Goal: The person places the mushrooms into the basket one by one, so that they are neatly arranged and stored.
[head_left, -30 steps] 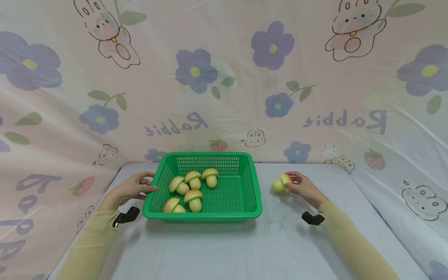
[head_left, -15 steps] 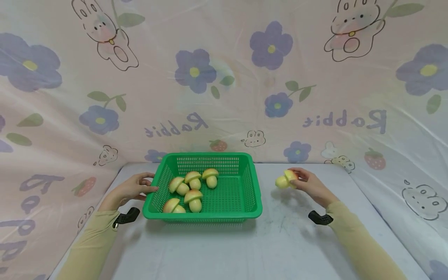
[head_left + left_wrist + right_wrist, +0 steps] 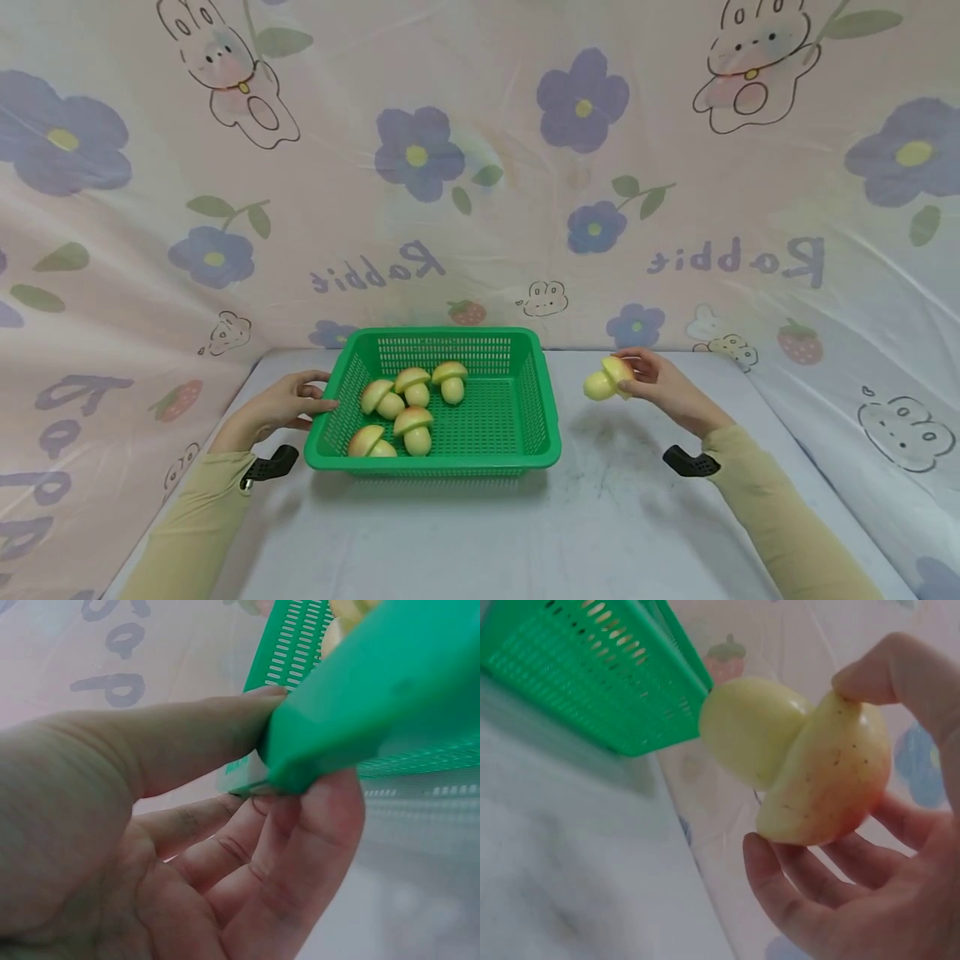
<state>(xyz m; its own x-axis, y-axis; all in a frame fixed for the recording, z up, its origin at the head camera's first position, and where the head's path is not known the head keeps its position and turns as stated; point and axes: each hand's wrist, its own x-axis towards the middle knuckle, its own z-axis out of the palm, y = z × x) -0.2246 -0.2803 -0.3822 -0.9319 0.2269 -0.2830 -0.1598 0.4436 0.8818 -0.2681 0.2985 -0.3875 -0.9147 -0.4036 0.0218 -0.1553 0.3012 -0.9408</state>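
My left hand point(image 3: 281, 404) grips the left side of a green plastic basket point(image 3: 442, 461). In the left wrist view, the thumb lies on the basket's rim point(image 3: 352, 727) and the fingers curl beneath it. Several toy mushrooms with yellow stems and reddish-yellow caps lie in the basket's left half, one of them a mushroom point(image 3: 415, 429) near the middle. To the right of the basket, my right hand point(image 3: 663, 387) holds another toy mushroom point(image 3: 609, 379) by its cap, above the table. The right wrist view shows thumb and fingertips around the speckled cap point(image 3: 832, 776), stem toward the basket.
The basket stands on a white table point(image 3: 480, 533). A printed cloth point(image 3: 495, 233) with flowers and rabbits hangs behind the table and along its sides. Each wrist carries a black camera mount, such as the right mount point(image 3: 690, 462).
My right hand has raised the toy mushroom from the table surface, shifting slightly right, then back a little left. The left hand and the basket stay put.
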